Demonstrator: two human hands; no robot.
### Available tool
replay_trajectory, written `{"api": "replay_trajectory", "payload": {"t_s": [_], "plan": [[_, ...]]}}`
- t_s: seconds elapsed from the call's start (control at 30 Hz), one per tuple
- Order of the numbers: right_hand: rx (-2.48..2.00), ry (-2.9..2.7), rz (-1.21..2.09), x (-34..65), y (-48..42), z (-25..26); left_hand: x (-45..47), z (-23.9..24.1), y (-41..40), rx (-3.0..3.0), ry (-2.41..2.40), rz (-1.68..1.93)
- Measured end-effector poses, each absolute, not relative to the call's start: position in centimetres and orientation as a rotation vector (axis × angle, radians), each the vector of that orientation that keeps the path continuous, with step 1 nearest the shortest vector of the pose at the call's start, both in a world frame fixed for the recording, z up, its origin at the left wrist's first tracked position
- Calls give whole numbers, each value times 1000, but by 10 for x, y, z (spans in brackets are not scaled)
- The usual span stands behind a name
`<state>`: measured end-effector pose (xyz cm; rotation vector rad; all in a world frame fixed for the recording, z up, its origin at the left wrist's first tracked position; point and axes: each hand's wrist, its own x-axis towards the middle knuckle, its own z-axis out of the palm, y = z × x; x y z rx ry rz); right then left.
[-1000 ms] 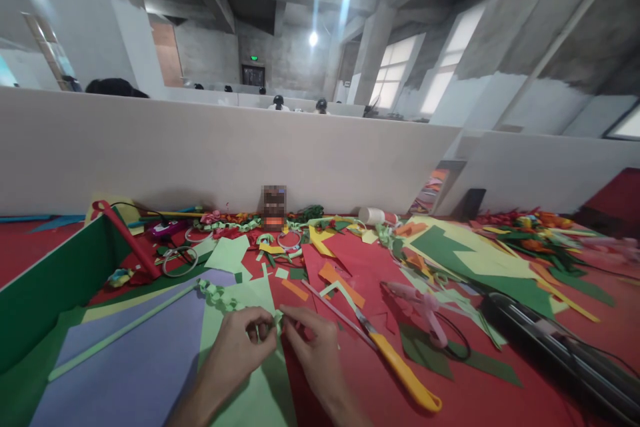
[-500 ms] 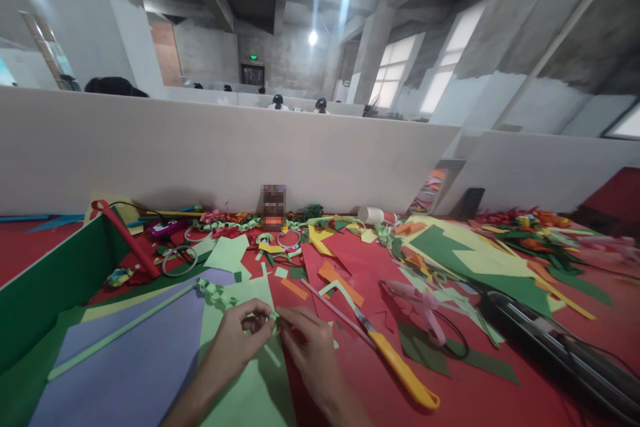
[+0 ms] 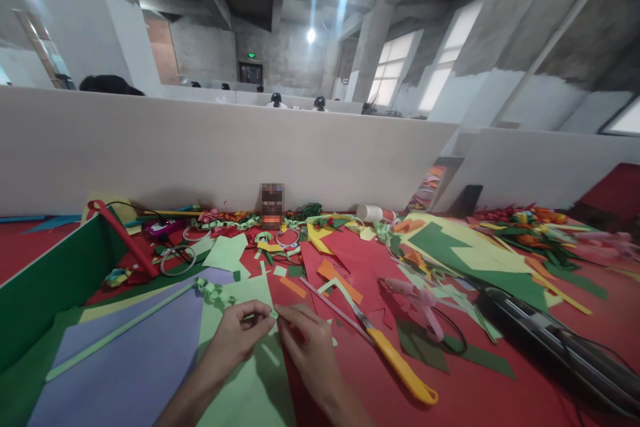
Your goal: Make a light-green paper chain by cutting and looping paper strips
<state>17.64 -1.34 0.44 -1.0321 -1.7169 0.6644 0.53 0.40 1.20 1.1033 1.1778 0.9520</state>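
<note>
My left hand [image 3: 235,337] and my right hand [image 3: 313,347] meet over a light green paper sheet [image 3: 265,393]. Between their pinched fingertips is a small piece of light green paper [image 3: 274,313], mostly hidden by the fingers. Just beyond my left hand lies a curled light green paper strip [image 3: 215,292], at the end of a thin light green stick [image 3: 120,330]. To the right of my right hand rest a yellow-handled tool with a metal blade [image 3: 400,363] and a thin pink stick [image 3: 340,313].
A pink glue gun [image 3: 423,307] and a long black device [image 3: 550,340] lie at the right. A green box wall [image 3: 55,273] stands at the left, beside a purple sheet [image 3: 130,360]. Paper scraps litter the red table up to a white partition [image 3: 225,153].
The fingers of my left hand have closed in more around the small paper piece. Both hands stay in nearly the same place, and the view has shifted slightly.
</note>
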Motion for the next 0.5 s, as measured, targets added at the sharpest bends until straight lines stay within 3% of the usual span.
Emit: {"api": "replay_trajectory", "payload": {"t_s": [0.5], "plan": [[-1026,-1830,515,176,-19,0,5,19,3,1112,1171,1020]]}}
